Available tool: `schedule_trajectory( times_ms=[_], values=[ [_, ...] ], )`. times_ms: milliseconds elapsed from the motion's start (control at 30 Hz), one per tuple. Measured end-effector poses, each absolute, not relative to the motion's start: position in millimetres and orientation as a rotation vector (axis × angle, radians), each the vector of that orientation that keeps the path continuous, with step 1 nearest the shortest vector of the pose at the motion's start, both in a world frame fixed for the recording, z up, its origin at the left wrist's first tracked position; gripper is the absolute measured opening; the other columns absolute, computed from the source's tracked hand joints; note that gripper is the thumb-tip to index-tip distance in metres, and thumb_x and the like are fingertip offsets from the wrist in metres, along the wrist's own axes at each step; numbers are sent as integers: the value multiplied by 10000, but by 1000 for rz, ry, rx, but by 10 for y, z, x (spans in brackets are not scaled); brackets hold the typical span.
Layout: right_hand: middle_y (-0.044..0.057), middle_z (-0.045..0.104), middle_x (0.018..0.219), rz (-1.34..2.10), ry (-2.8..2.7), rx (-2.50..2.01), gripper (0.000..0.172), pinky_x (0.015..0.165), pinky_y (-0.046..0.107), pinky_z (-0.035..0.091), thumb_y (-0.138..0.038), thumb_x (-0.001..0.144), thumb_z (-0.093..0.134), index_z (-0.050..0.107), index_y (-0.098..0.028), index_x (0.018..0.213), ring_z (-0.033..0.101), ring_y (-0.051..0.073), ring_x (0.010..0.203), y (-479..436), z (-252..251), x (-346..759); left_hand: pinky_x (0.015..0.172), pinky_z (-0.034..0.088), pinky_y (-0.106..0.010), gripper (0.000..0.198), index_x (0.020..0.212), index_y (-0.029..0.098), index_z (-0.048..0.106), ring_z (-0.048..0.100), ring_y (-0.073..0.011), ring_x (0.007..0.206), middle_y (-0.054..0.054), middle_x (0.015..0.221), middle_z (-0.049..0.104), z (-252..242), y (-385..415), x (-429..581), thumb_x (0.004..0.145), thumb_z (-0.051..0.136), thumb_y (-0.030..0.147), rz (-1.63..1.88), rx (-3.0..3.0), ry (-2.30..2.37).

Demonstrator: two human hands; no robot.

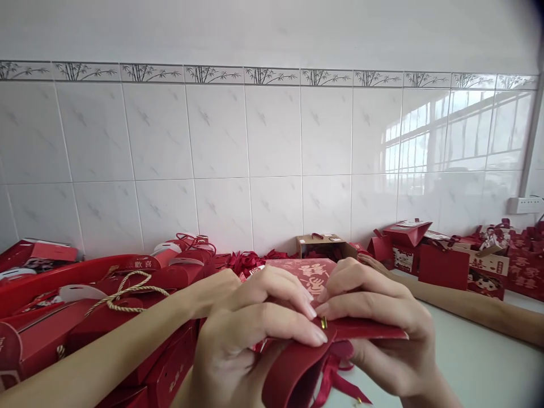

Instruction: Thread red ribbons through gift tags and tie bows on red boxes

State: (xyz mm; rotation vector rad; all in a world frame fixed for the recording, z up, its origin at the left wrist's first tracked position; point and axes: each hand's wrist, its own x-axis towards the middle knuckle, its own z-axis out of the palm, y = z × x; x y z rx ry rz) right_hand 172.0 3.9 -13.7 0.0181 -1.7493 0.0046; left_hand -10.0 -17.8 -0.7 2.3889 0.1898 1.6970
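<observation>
Both my hands meet low in the middle of the head view on a red paper gift box point(312, 276) with gold lettering. My left hand point(250, 328) has its fingers pinched down on the box's curved red flap point(293, 368). My right hand point(374, 317) grips the box's other side, fingertips touching those of the left hand. A small gold clasp point(323, 323) shows between the fingertips. A dark red ribbon point(340, 382) hangs below the box.
Red gift boxes point(85, 328) with gold cord handles are heaped at the left. More red boxes and bags point(450, 260) stand at the right along the white tiled wall. A small brown carton point(325, 245) sits behind. Another person's forearm point(467, 303) lies across the pale tabletop point(488, 362).
</observation>
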Motion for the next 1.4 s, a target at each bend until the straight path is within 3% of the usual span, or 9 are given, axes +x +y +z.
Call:
schedule_trajectory(
  times_ms=[167, 367, 500, 633, 767, 867, 1000, 1100, 1400],
  values=[
    [59, 648, 810, -22, -1768, 36, 249, 642, 372, 525, -59, 762, 608, 706, -176, 958, 611, 181, 693, 29, -132, 1710, 909, 529, -371, 234, 927, 258, 706, 663, -189, 953, -28, 1013, 713, 1, -151, -164, 819, 665, 53, 1618, 2473, 166],
    [64, 629, 789, -14, -1748, 14, 268, 621, 362, 502, -34, 736, 605, 706, -161, 949, 588, 181, 685, 34, -161, 1692, 899, 540, -368, 224, 940, 266, 699, 674, -182, 961, -20, 1004, 738, 2, -136, -148, 845, 646, 69, 1585, 2392, 143],
    [68, 630, 795, 70, -1727, -25, 246, 606, 331, 495, -36, 745, 626, 726, -147, 941, 577, 169, 688, 67, -190, 1677, 869, 568, -311, 229, 1002, 257, 630, 683, -149, 928, -7, 979, 732, -9, -152, -93, 875, 588, 71, 1625, 2253, 177],
    [39, 644, 772, 223, -1665, -114, 186, 600, 282, 497, -83, 775, 673, 743, -189, 911, 586, 149, 692, 88, -205, 1614, 897, 551, -205, 399, 1132, 294, 514, 698, -91, 891, 63, 897, 745, -21, -150, -76, 845, 613, 36, 1699, 2228, 322],
    [23, 659, 766, 355, -1599, -243, 102, 617, 250, 503, -153, 809, 688, 755, -227, 830, 610, 135, 703, 101, -230, 1507, 792, 547, -142, 364, 1114, 302, 514, 691, -65, 813, 84, 845, 730, -15, -105, -96, 853, 624, 74, 1724, 2195, 470],
    [23, 680, 785, 563, -1505, -361, 45, 652, 255, 517, -254, 823, 709, 742, -228, 810, 635, 141, 724, 129, -252, 1443, 803, 535, -164, 252, 1058, 290, 538, 678, -81, 856, 60, 869, 718, -4, -55, -108, 870, 638, 156, 1725, 2109, 636],
    [44, 733, 847, 1024, -1380, -539, 278, 674, 294, 555, -379, 749, 791, 714, -228, 970, 685, 182, 749, 176, -238, 1447, 925, 502, -279, 226, 1052, 267, 582, 651, -166, 1021, -3, 1043, 693, 1, 2, -84, 846, 672, 249, 1652, 1913, 897],
    [40, 726, 732, 1249, -1298, -586, 350, 619, 285, 550, -403, 676, 842, 708, -197, 925, 683, 179, 658, 191, -206, 1486, 925, 495, -332, 167, 989, 236, 598, 645, -212, 1040, -30, 1048, 687, 2, 30, -42, 846, 662, 295, 1586, 1838, 924],
    [11, 670, 658, 1319, -1309, -577, 316, 587, 249, 495, -394, 672, 837, 710, -172, 858, 621, 128, 596, 275, -243, 1455, 780, 501, -279, 210, 897, 213, 659, 652, -173, 853, -22, 902, 712, -11, 174, -86, 853, 651, 418, 1598, 1817, 979]
  ],
)
